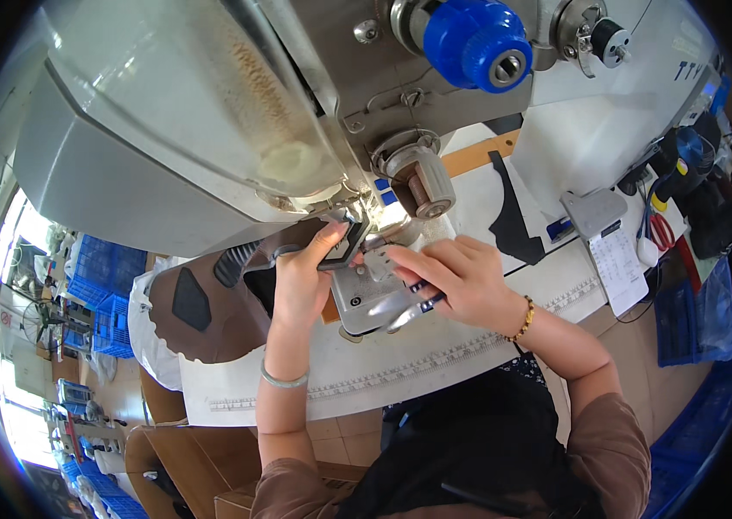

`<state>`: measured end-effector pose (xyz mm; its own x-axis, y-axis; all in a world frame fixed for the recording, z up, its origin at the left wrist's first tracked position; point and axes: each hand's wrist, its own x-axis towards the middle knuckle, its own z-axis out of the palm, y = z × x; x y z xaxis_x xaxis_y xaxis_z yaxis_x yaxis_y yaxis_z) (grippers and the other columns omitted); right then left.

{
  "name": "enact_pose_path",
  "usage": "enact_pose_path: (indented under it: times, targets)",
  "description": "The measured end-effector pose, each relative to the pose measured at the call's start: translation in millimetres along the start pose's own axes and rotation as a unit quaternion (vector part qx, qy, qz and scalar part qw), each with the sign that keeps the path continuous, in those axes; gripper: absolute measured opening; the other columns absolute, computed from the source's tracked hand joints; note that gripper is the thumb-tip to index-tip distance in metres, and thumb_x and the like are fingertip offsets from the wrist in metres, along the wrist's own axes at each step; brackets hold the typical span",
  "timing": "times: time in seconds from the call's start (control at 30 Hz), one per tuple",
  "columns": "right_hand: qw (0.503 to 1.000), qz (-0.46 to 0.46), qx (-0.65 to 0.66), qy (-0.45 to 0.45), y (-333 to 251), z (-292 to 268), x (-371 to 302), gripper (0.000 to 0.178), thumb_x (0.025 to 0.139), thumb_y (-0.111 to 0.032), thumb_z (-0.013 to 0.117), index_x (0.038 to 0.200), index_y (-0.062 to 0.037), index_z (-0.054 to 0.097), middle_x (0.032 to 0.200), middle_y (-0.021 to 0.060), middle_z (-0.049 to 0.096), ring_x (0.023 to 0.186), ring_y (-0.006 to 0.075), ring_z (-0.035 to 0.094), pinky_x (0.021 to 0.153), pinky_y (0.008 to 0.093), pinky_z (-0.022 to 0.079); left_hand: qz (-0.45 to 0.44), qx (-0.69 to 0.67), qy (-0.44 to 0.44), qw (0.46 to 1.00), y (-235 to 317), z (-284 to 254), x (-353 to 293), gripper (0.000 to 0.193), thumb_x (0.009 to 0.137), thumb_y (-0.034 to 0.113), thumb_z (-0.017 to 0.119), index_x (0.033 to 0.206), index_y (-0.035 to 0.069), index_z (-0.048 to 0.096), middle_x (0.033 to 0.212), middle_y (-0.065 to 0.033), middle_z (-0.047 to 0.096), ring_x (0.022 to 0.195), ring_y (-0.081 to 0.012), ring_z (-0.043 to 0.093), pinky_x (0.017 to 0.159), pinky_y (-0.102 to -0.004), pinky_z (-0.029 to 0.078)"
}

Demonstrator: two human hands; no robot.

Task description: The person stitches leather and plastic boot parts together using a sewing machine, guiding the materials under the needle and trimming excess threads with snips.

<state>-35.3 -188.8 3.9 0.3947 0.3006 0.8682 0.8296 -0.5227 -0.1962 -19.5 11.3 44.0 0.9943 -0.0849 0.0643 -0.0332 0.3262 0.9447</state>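
Note:
My left hand (pixel 303 270) is closed at the edge of a brown sewn piece (pixel 210 324) with black patches. Its thumb presses on a black angular patch (pixel 337 256) with a paler middle, close under the sewing machine's needle area (pixel 374 212). The rest of the brown piece spreads leftward over the table. Just right of the needle area, my right hand (pixel 461 275) is closed around small metal snips (pixel 402 307), whose shiny ends point left and look blurred. Its thumb and forefinger meet near the machine's metal bed (pixel 357 303); whether they pinch anything cannot be made out.
The machine's grey head (pixel 158 112) and blue knob (pixel 478 43) hang over my hands. A printed ruler strip (pixel 469 346) runs along the white table's front. Rightward lie a black cut piece (pixel 511 216), a paper slip (pixel 618 270) and red-handled scissors (pixel 661 232). Blue crates (pixel 106 277) stand left.

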Motion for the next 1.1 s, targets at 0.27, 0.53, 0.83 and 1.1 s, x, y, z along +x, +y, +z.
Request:
enact_pose_path:
  times: [0.27,0.53,0.83,1.1]
  targets:
    - [0.984,0.095,-0.04,-0.147,1.2,-25.7,-45.8,0.031,0.065,-0.023,0.076,0.085,-0.0078,0.059,0.07,0.0029,0.053,0.061,0.0214,0.054,0.058,0.0319,0.043,-0.03,0.009,0.004,1.0,1.3,-4.9,4.3,0.017,0.086,0.009,0.055,0.091,-0.007,0.059,0.081,-0.0137,0.062,0.066,-0.0209,0.059,0.064,-0.033,0.045]
    - [0.934,0.241,-0.125,-0.233,10.0,-52.8,-91.5,0.041,0.068,-0.033,0.073,0.089,-0.0033,0.055,0.085,0.0113,0.053,0.077,0.0298,0.053,0.07,0.0395,0.042,-0.03,-0.282,0.05,0.958,-14.3,-28.6,-15.8,0.017,0.092,0.025,0.051,0.085,0.01,0.058,0.061,-0.0015,0.053,0.056,-0.0126,0.047,0.054,-0.0241,0.033]
    - [0.839,0.351,0.395,-0.127,-38.6,37.6,12.3,0.038,0.086,-0.04,0.059,0.078,-0.0025,0.061,0.054,0.0048,0.056,0.043,0.0114,0.05,0.042,0.024,0.039,0.026,-0.208,0.189,0.959,-35.7,29.6,-79.2,0.025,0.095,0.028,0.047,0.099,0.004,0.056,0.054,0.0024,0.038,0.053,-0.0081,0.038,0.054,-0.0206,0.036]
    - [0.739,0.414,0.516,-0.127,-43.5,49.4,19.8,0.057,0.092,-0.038,0.051,0.048,-0.003,0.056,0.043,0.0046,0.052,0.036,0.0084,0.046,0.037,0.0212,0.034,-0.128,0.198,-0.231,0.944,-1.7,22.3,-196.0,0.027,0.093,0.014,0.045,0.11,-0.004,0.058,0.076,-0.0093,0.059,0.064,-0.0166,0.059,0.055,-0.0251,0.046]
